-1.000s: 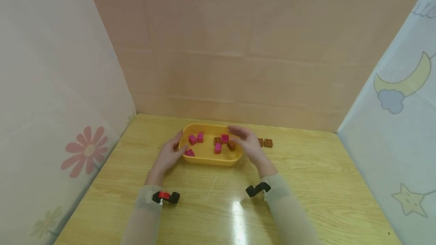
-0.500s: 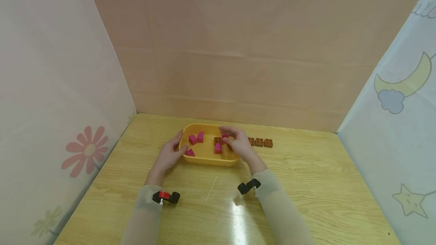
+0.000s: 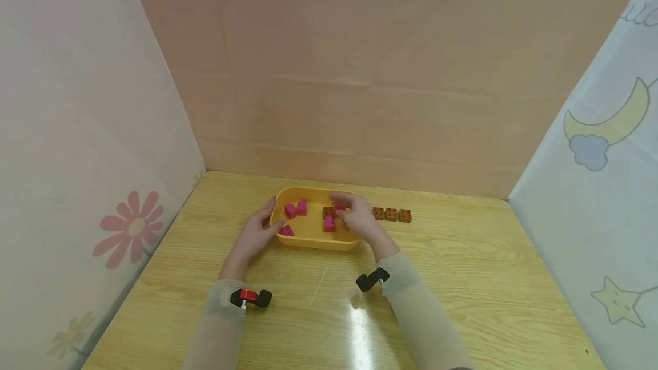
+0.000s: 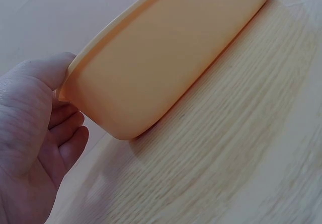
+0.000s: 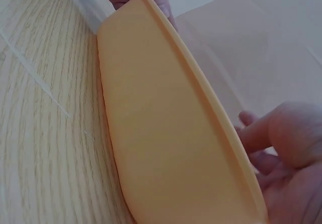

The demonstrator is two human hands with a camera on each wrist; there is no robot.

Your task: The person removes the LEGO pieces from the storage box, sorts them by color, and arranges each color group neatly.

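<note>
A yellow plastic tray [image 3: 313, 243] sits on the wooden table, holding several pink toy bricks [image 3: 302, 208] and a brown brick [image 3: 328, 210]. My left hand [image 3: 256, 232] grips its left end, thumb over the rim and fingers against the outside, as the left wrist view also shows. Over the tray's right end, my right hand [image 3: 358, 218] reaches inside with bent fingers. Its thumb and fingertips are close around a partly covered pink brick [image 3: 340, 208]. A second brown brick is hidden beneath this hand, and I cannot tell whether the fingers hold anything.
Three brown bricks [image 3: 391, 214] stand in a row on the table [image 3: 462, 278], right of the tray. A peach cloth backdrop [image 3: 329, 101] rises behind the table's back edge. Patterned cloth walls [image 3: 612, 198] close off both sides.
My right hand has moved left and deeper into the tray, covering the brown brick at its right end. The leftmost brick of the outside row has come into view. My left hand stays put.
</note>
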